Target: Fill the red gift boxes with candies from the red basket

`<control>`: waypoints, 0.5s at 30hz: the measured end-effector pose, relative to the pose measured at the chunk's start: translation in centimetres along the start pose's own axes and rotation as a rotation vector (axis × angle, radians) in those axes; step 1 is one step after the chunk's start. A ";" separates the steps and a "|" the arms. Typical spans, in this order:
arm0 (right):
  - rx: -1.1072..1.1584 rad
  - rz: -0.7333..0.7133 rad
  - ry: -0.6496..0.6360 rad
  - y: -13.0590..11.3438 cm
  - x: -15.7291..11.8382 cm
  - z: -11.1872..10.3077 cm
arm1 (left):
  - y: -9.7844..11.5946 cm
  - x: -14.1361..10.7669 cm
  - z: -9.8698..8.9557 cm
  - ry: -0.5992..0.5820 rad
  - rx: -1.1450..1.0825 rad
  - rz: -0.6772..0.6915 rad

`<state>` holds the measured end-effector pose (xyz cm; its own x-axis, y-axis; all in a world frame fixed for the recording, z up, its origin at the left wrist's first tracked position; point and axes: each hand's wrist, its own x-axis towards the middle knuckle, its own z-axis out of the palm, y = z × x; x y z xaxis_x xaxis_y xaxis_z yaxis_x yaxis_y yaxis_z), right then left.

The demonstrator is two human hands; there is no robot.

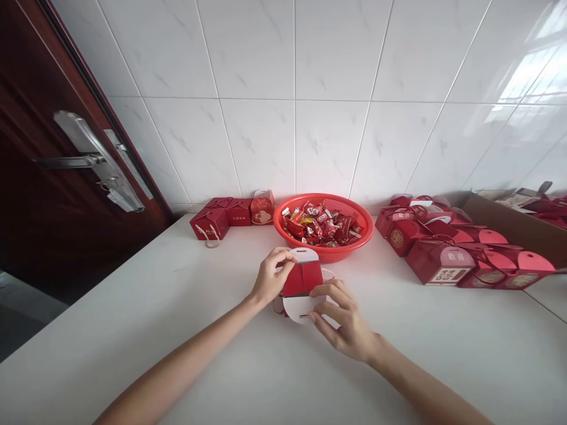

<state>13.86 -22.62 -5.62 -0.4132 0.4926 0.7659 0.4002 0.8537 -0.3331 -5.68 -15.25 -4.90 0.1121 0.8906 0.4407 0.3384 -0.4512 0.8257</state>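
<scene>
A small red gift box (303,278) lies between my hands near the middle of the white table. Its far and near end flaps stand out, showing their white insides. My left hand (275,273) pinches the far flap at its left edge. The near flap is held by my right hand (337,314), with fingers bent over its right side. A bit of twisted cord shows at the box's right. Just behind is a red plastic basket (325,254) of wrapped candies (319,225).
Several red boxes (211,223) stand by the tiled wall at the back left. More red boxes (438,262) are grouped at the right, beside a cardboard box (509,230). A dark wooden door (39,88) with a metal handle is on the left.
</scene>
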 end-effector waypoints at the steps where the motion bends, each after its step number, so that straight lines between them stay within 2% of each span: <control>1: 0.009 0.042 -0.003 0.0 0.2 0.0 | 0.3 0.0 -0.2 -0.050 0.017 -0.011; 8: -0.005 0.226 -0.143 0.1 2.7 0.1 | 1.6 0.3 -1.5 -0.376 0.074 0.023; 11: -0.071 0.211 -0.187 0.1 3.5 0.1 | 1.6 0.3 -1.7 -0.416 0.089 0.035; 15: -0.111 0.161 -0.144 0.0 3.4 0.5 | 1.2 0.1 -1.6 -0.413 0.108 0.090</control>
<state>12.03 -20.82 -3.27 -0.4459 0.6469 0.6186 0.5544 0.7422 -0.3766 -6.76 -15.82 -3.28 0.5024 0.8057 0.3137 0.4032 -0.5393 0.7393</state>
